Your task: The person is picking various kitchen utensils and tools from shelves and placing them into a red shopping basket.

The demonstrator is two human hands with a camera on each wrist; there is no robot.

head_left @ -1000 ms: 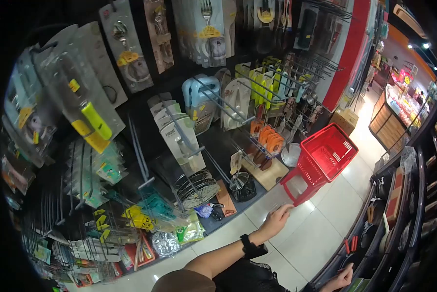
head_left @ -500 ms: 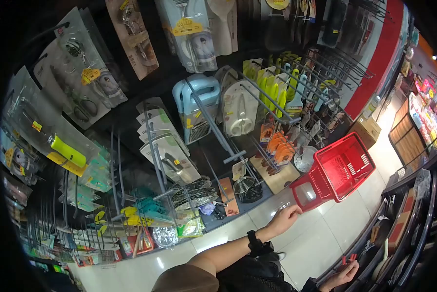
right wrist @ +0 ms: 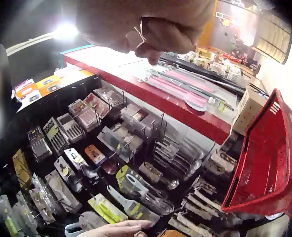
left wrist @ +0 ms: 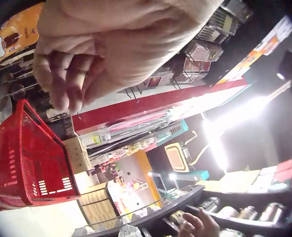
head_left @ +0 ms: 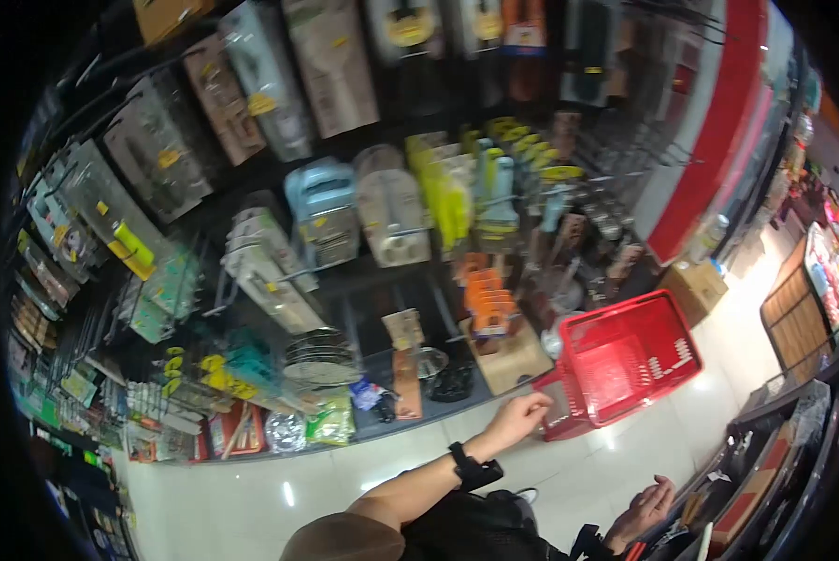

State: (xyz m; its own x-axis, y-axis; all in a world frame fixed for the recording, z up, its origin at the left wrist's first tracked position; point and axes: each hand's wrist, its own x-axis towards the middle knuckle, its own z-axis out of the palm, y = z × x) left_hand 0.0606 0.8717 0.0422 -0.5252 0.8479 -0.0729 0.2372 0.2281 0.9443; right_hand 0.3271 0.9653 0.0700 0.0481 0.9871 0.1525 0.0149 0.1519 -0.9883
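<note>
My left hand (head_left: pixel 513 421) hangs with loosely bent fingers beside the near-left side of a red shopping basket (head_left: pixel 630 365), overlapping its edge in the head view. In the left wrist view, nothing shows between the fingers of this left hand (left wrist: pixel 101 54), and the basket (left wrist: pixel 30 158) stands apart from it. My right hand (head_left: pixel 645 510) is raised by the right-hand shelves, its fingers loosely curled around nothing. That right hand (right wrist: pixel 156 29) fills the top of the right wrist view, with the basket (right wrist: pixel 267 163) lower right.
Packaged kitchen tools hang on hooks along the left wall, among them blue graters (head_left: pixel 324 210) and orange packs (head_left: pixel 489 304). Round wire racks (head_left: pixel 321 358) sit lower down. A cardboard box (head_left: pixel 695 288) stands behind the basket. Dark shelves (head_left: pixel 765 477) line the right of the tiled floor (head_left: pixel 372 477).
The head view has swung, so the wall goods have shifted in it. The basket now appears larger and nearer my left hand. My right hand has come up a little, fingers more visible.
</note>
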